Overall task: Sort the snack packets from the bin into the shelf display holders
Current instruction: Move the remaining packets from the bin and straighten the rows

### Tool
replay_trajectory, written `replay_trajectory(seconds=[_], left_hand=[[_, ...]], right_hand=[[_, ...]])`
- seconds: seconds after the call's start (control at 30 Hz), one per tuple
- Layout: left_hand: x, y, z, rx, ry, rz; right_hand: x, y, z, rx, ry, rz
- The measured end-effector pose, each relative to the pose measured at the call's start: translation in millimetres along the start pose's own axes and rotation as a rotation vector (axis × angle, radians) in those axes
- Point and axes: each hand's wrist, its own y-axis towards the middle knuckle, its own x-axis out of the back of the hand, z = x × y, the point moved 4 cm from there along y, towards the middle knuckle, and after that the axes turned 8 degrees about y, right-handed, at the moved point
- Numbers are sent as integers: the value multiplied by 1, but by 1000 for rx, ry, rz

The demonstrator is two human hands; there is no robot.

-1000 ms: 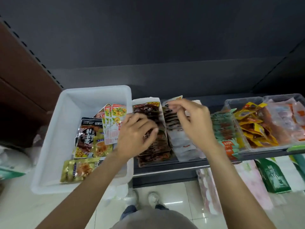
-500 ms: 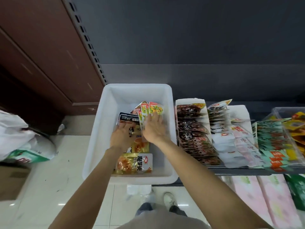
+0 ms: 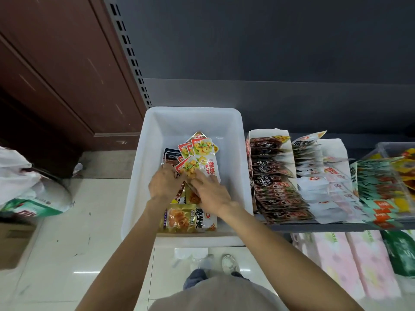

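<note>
Both hands are inside the white bin point(image 3: 134, 187) among the snack packets. My left hand point(image 3: 165, 182) and my right hand point(image 3: 210, 190) meet over a fan of red-and-white packets point(image 3: 202, 153), fingers curled on their lower edges. A black packet point(image 3: 169, 154) lies under them at the left. A gold packet point(image 3: 188, 218) lies flat at the bin's near end. To the right, a white cardboard holder point(image 3: 269, 133) holds a row of dark brown packets point(image 3: 274, 182); a second holder point(image 3: 334, 149) holds white packets point(image 3: 318, 189).
Green-and-red packets point(image 3: 377, 194) and a clear tub point(image 3: 390, 149) of yellow packets stand further right on the shelf point(image 3: 314, 226). Pink packs point(image 3: 350, 261) lie on the lower shelf. White sacks point(image 3: 27, 187) and a cardboard box point(image 3: 13, 241) sit on the floor at left.
Both hands left the shelf holders and moved left into the bin. Since half a second ago they have closed together on the red-and-white packets, which are now lifted and fanned.
</note>
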Motion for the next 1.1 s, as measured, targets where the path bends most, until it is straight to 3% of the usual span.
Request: replay_trajectory(seconds=[0.07,0.1,0.2,0.27,0.37,0.47,0.57,0.67,0.77,0.83,0.93,1.1], left_hand=[[7,-4,1,-33,-1,-57],[12,-3,-2,-138,-24,-109],[26,-1,-23,-734,1,-105],[33,-3,-38,-939,101,45],[55,-5,-59,-977,115,128],[71,-6,-65,-828,-58,209],[79,-18,-72,-602,-420,201],[82,-43,-99,-494,-638,217],[84,-65,-141,-524,-712,306],[83,-81,-177,-629,-675,312],[74,-100,-236,-773,-559,192],[43,-103,-308,-887,-443,-152]], right_hand=[[10,-8,4,19,33,-76],[18,-12,6,23,49,-128],[49,-24,9,90,28,-275],[70,-38,9,204,38,-302],[94,-59,4,392,-36,-238],[115,-78,-15,450,-153,-397],[142,-107,-38,377,213,-582],[156,-128,-59,246,677,-638],[165,-139,-85,114,1140,-622],[175,-152,-106,55,1266,-636],[195,-183,-146,51,1210,-732],[228,-240,-220,38,1034,-984]])
